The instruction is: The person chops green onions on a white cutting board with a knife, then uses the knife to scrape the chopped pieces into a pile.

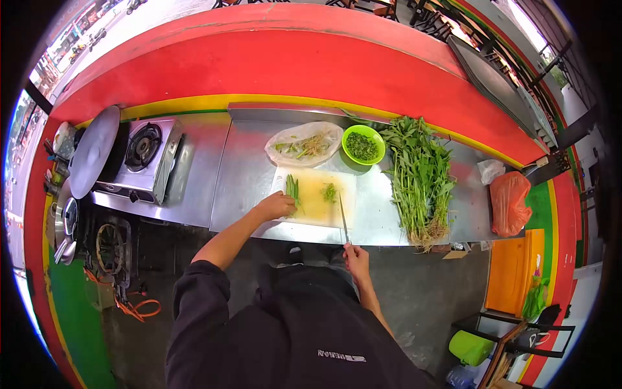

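My right hand [356, 260] is wrapped round the handle of a kitchen knife [343, 217]. The blade points away from me over the right side of a pale cutting board [324, 211]. On the board's left side lies a small bunch of cut green stalks [293, 187]. My left hand [277, 205] has its fingers closed at the lower end of these stalks; the fingertips are partly hidden. A small heap of chopped greens [330, 192] sits between the stalks and the knife.
Behind the board are a clear plastic bag [304, 144] with stem trimmings and a green bowl [380, 157] of chopped greens. A large pile of leafy greens [421, 175] lies right, then a red plastic bag [508, 204]. A gas stove [144, 155] stands left.
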The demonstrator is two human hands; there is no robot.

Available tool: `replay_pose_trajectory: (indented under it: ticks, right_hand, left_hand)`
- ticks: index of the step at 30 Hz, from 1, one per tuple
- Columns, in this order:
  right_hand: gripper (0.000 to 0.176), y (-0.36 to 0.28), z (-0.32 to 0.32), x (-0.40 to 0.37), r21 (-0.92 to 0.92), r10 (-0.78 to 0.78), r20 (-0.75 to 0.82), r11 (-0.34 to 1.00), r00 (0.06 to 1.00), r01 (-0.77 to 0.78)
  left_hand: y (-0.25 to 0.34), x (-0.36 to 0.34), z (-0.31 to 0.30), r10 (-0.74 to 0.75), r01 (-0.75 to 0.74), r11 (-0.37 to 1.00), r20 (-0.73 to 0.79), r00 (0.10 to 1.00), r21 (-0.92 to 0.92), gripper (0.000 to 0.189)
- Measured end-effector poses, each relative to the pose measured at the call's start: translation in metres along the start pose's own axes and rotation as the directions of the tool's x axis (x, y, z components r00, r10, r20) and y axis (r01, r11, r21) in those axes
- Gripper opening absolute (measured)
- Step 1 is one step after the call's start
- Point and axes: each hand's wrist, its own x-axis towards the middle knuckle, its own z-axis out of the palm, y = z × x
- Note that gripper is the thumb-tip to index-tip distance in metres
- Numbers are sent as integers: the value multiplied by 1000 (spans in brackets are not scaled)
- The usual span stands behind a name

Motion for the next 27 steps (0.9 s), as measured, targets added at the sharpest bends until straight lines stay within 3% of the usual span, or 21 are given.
replay_pose_trajectory:
  ticks: [5,7,11,19,21,23,27]
  right_hand:
    - [33,2,0,-1,-16,11,-39,1000,999,-11]
    - [33,3,-1,0,-30,3,-45,1000,999,-4]
    - [33,-5,2,-2,-19,31,-21,999,999,-31]
    - [33,-3,2,2,-16,57,-2,998,998,-57]
    - [35,0,4,1,-7,-2,-25,1000,1000,2]
    - [36,-2,3,-1,-3,3,-33,1000,999,-4]
    - [38,-2,2,-3,2,20,-58,1000,998,-20]
  left_hand:
    - [-2,1,0,-2,3,1000,15,1000,-31,19]
    - [-5,1,1,57,-69,992,-106,993,-106,19]
    - [-20,7,4,107,-116,969,-52,993,-219,26]
    - [-17,11,1,85,-80,980,21,996,-184,27]
    - [-19,12,4,88,-81,985,40,995,-155,26]
    - [-21,13,11,64,-55,990,69,996,-132,19]
    - [-16,17,10,70,-70,997,5,998,-38,12]
